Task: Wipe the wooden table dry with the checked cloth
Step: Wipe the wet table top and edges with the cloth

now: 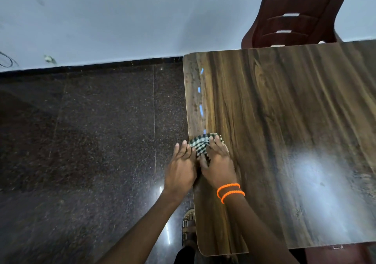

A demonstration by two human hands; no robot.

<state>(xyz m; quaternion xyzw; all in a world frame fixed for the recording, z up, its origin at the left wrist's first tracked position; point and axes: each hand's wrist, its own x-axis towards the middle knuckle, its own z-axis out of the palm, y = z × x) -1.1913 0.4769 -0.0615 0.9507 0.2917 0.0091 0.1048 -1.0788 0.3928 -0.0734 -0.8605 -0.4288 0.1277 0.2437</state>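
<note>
Table: the wooden table [284, 133] is filling the right side of the picture, and light is shining off its top
Cloth: the checked cloth [200, 144] is lying bunched up on the table's left edge, close to the near corner
Right hand: the right hand [218, 162] is lying flat and open on the cloth, fingers spread, pressing it onto the wood
Left hand: the left hand [181, 169] is sitting open at the table's edge, fingers straight, just touching the side of the cloth
Bracelets: two orange bead bracelets [230, 192] are sitting on the right wrist
Chair: a dark red plastic chair [295, 13] is standing behind the far side of the table
Floor: the dark speckled floor [91, 141] is shining on the left
Foot: a foot in a sandal [188, 227] is standing by the table's near corner
</note>
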